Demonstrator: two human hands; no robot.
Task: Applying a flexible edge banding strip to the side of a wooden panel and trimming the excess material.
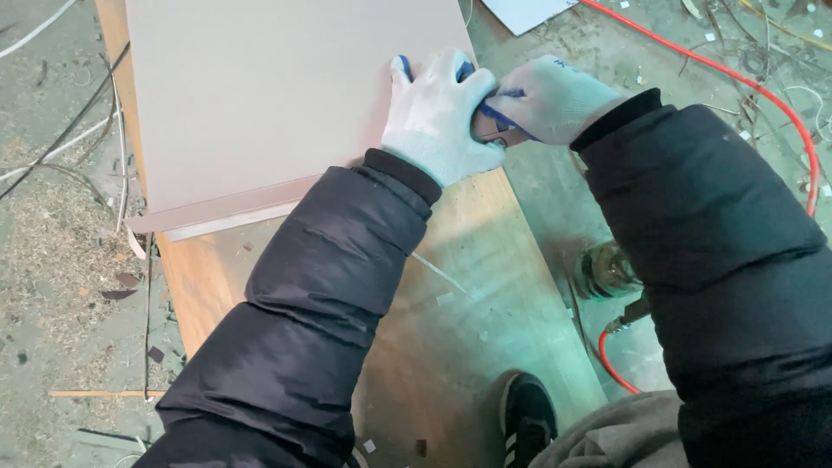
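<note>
A pale pink flat panel (277, 95) lies on a wooden board (468, 286). My left hand (433, 113), in a white glove with blue fingertips, presses flat on the panel's right edge. My right hand (546, 100), gloved the same way, is closed around a small object at that edge; the object is mostly hidden between the two hands. Both sleeves are dark and padded.
A red hose (784, 108) curves over the concrete floor at the right and ends near a fitting (620, 321) by a round tool (607, 269). Sawdust, wires and scraps litter the floor at left. My dark shoe (529, 416) stands below the board.
</note>
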